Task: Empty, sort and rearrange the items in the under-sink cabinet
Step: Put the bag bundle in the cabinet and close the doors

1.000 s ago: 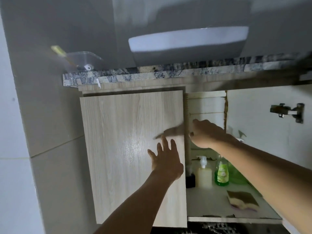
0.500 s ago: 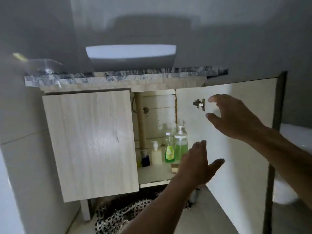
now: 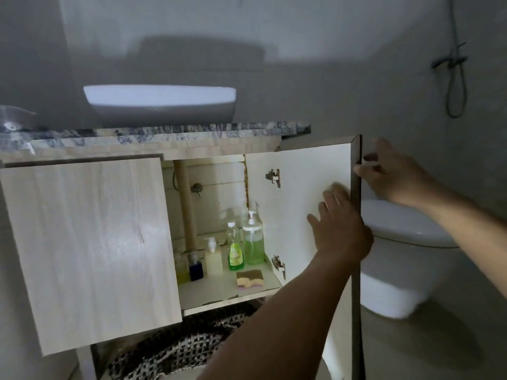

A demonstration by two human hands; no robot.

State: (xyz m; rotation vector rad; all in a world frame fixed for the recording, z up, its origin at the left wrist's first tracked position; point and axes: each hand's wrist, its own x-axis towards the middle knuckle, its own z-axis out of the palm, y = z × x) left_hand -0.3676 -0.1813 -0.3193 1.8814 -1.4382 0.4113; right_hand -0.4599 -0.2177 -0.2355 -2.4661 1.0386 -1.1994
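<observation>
The under-sink cabinet has its right door [image 3: 301, 187] swung wide open and its left door [image 3: 90, 248] shut. My right hand [image 3: 392, 171] grips the right door's outer edge near the top. My left hand [image 3: 340, 226] lies flat with spread fingers on the door's white inner face. On the shelf [image 3: 208, 294] stand a tall pump bottle of green liquid [image 3: 253, 242], a green dish-soap bottle [image 3: 235, 250], a small white pump bottle [image 3: 213, 256], a dark blue bottle [image 3: 196, 268] and a yellowish container [image 3: 182, 270]. A sponge [image 3: 250, 278] lies at the shelf's front.
A drain pipe [image 3: 186, 204] runs down inside the cabinet. A white basin [image 3: 162, 102] sits on the marble counter [image 3: 153, 133]. A white toilet [image 3: 397, 253] stands right of the open door. A black-and-white woven mat [image 3: 175, 349] lies on the floor below.
The right door has swung fully open. My right hand moved from the middle of the cabinet out to the door's outer edge. My left hand moved from the left door to the right door's inner face.
</observation>
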